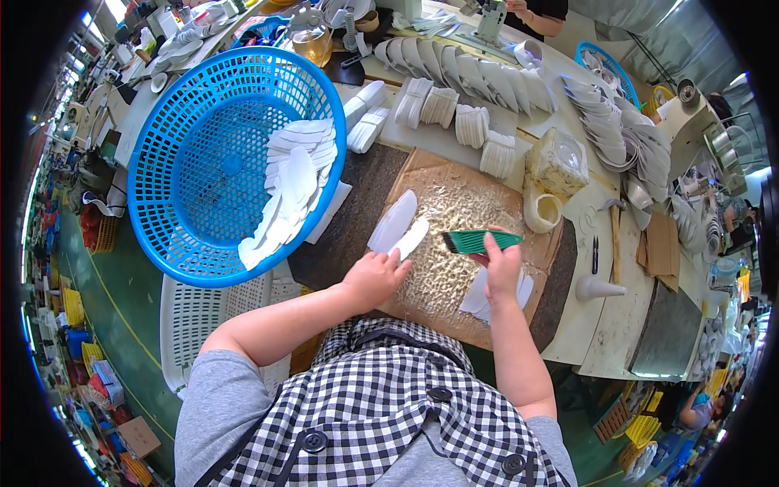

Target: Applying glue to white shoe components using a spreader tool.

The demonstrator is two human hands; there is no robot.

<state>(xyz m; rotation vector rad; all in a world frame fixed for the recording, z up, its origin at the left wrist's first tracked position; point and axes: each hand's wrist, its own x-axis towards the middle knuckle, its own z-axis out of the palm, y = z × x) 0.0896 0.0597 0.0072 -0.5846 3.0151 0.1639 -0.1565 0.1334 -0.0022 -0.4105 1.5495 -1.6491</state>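
Observation:
On a glue-crusted cardboard sheet (442, 280), my left hand (375, 277) has its fingers closed at the lower end of a narrow white insole-shaped piece (412, 237). Another pale insole-shaped piece (393, 219) lies beside it, slightly overlapped. My right hand (502, 266) grips a flat green brush (487, 241) above the sheet, its dark bristles pointing left towards the white pieces. Partly hidden by my right wrist, several more white pieces (474, 297) are fanned out at the sheet's lower right.
A blue plastic basket (154, 187) with white pieces stands at left. Behind the sheet are bundled white strips (472, 126) and a row of curved pieces (462, 69). To the right stand a glue-stained container (557, 162), a hammer (616, 243) and a white cone (599, 288). A person (540, 16) is opposite.

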